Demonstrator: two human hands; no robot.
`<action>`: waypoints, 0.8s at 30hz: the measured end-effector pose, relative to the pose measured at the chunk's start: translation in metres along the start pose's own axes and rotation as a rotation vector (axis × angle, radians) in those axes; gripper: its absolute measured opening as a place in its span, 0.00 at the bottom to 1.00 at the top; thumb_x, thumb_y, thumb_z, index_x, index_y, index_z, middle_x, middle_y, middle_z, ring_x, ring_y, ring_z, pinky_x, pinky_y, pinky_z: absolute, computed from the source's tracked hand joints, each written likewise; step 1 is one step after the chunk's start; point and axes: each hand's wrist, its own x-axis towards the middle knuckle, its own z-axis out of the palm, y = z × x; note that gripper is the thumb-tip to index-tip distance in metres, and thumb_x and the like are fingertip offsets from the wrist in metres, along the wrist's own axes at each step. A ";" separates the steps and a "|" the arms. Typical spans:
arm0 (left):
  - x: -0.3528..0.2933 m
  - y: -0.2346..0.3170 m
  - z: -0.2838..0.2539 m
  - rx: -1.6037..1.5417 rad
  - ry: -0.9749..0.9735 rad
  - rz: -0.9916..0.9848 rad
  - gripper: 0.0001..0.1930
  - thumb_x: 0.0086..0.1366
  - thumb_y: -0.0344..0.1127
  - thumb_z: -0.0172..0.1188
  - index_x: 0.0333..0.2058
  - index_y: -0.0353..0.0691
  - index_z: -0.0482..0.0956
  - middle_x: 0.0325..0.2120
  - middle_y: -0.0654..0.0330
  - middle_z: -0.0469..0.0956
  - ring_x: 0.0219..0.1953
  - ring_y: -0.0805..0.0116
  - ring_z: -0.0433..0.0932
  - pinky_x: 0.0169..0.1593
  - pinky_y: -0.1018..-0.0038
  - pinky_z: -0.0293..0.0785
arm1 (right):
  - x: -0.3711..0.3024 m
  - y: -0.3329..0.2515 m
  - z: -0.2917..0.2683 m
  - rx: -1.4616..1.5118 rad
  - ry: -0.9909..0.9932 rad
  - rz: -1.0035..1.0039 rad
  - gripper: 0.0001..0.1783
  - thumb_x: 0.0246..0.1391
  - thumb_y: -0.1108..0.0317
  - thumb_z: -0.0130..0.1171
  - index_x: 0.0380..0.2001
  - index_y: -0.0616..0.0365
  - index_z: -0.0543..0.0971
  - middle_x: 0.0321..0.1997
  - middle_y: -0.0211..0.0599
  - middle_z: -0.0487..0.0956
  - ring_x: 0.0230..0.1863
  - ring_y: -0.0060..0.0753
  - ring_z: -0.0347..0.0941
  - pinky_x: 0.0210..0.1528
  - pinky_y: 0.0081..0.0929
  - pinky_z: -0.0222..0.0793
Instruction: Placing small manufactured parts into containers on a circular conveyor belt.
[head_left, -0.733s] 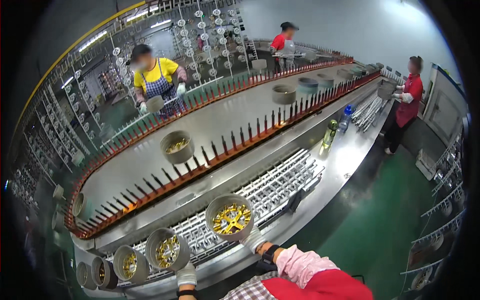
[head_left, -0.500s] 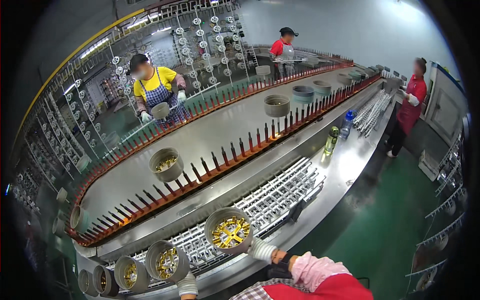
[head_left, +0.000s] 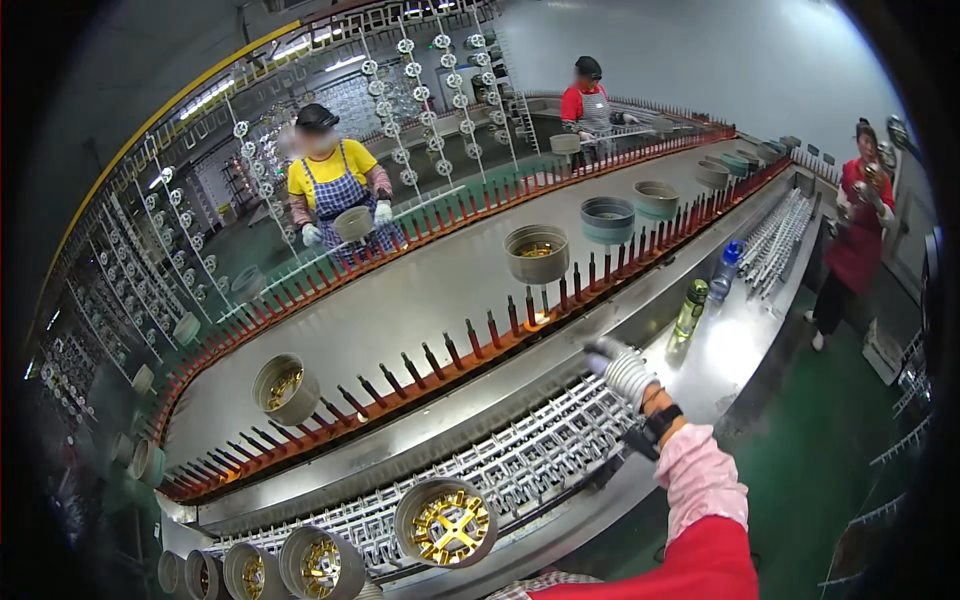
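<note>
The right hand [head_left: 622, 372], gloved, hangs above the right end of the silver rods [head_left: 520, 455], near the green bottle [head_left: 687, 318]; its fingers are blurred, so whether they are spread or curled I cannot tell. The left hand [head_left: 370, 592] barely shows at the near edge, beside 1 grey cup [head_left: 353, 572]; its grip is hidden. Right of that cup, a grey container [head_left: 404, 520] with a gold spoked part [head_left: 452, 528] sits over the rods. Uneven support could tip it, and a sideways wrist swing could topple the bottle.
</note>
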 end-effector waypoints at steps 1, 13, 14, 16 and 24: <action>0.001 0.014 -0.004 -0.031 -0.036 -0.046 0.10 0.57 0.36 0.41 0.24 0.39 0.70 0.22 0.47 0.73 0.27 0.46 0.72 0.29 0.56 0.66 | 0.023 0.030 -0.019 -0.020 0.057 0.082 0.20 0.45 0.69 0.53 0.44 0.61 0.69 0.41 0.41 0.73 0.41 0.31 0.68 0.47 0.23 0.61; -0.011 0.047 0.011 0.006 -0.273 -0.335 0.13 0.59 0.40 0.37 0.35 0.43 0.70 0.31 0.50 0.73 0.36 0.49 0.71 0.39 0.60 0.66 | 0.224 0.166 -0.047 -0.030 0.314 0.274 0.31 0.43 0.62 0.52 0.52 0.61 0.60 0.52 0.50 0.64 0.54 0.43 0.60 0.52 0.28 0.56; -0.009 0.047 0.017 -0.029 -0.256 -0.309 0.13 0.59 0.41 0.37 0.35 0.43 0.70 0.32 0.50 0.73 0.37 0.49 0.70 0.40 0.60 0.66 | 0.223 0.149 -0.046 -0.093 0.347 0.298 0.32 0.42 0.61 0.53 0.52 0.61 0.59 0.53 0.50 0.64 0.54 0.45 0.60 0.52 0.28 0.57; -0.003 0.058 0.021 -0.054 -0.287 -0.356 0.13 0.59 0.41 0.37 0.36 0.44 0.70 0.32 0.50 0.73 0.37 0.49 0.71 0.40 0.60 0.66 | 0.250 0.180 -0.046 -0.125 0.415 0.175 0.31 0.42 0.61 0.52 0.51 0.62 0.60 0.49 0.50 0.67 0.49 0.48 0.65 0.49 0.31 0.59; -0.028 0.068 0.048 0.082 -0.419 -0.395 0.14 0.60 0.41 0.35 0.40 0.52 0.68 0.35 0.51 0.73 0.38 0.52 0.71 0.40 0.62 0.67 | 0.294 0.196 -0.021 -1.198 -0.068 -0.007 0.16 0.40 0.70 0.51 0.38 0.47 0.74 0.39 0.40 0.74 0.41 0.37 0.70 0.44 0.31 0.64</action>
